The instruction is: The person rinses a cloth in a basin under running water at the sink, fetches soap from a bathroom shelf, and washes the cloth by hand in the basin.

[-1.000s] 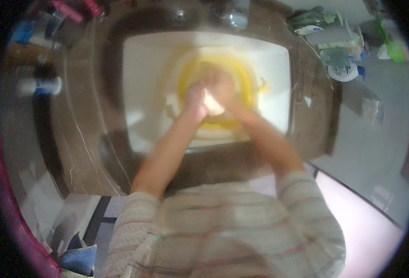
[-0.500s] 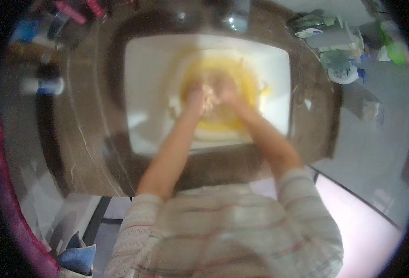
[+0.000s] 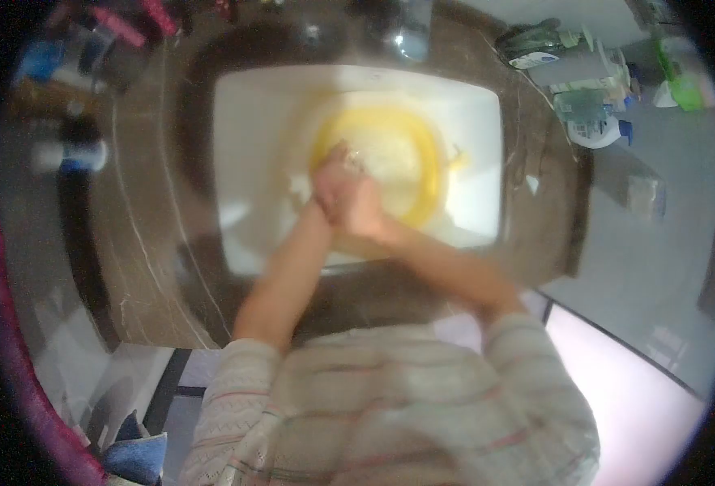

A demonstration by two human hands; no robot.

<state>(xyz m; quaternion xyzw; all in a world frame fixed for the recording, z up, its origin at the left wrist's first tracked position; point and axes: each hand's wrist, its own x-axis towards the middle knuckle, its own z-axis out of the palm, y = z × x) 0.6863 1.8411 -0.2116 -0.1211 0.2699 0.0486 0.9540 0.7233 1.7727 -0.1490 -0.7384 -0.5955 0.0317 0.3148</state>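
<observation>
Both hands are together over a yellow-rimmed basin (image 3: 429,166) that sits in a white sink (image 3: 240,146). My left hand (image 3: 335,172) is closed, its fingers pointing away from me, with a small pale patch at its fingertips. My right hand (image 3: 360,206) is closed and pressed against the left hand near its wrist. Motion blur smears the fingers, and whatever lies between the palms is hidden. The basin's inside looks pale and cloudy. A small yellow thing (image 3: 458,159) lies by the basin's right side.
Brown veined stone counter (image 3: 143,243) surrounds the sink. A white bottle with a blue cap (image 3: 596,131) and a dark green bottle (image 3: 535,49) stand at the right. A white-and-blue container (image 3: 78,155) lies at the left. A glass-like vessel (image 3: 412,36) stands behind the sink.
My right hand has moved left and toward me, from the basin's middle onto my left hand. Pale crumpled matter seen between the hands earlier is now mostly hidden.
</observation>
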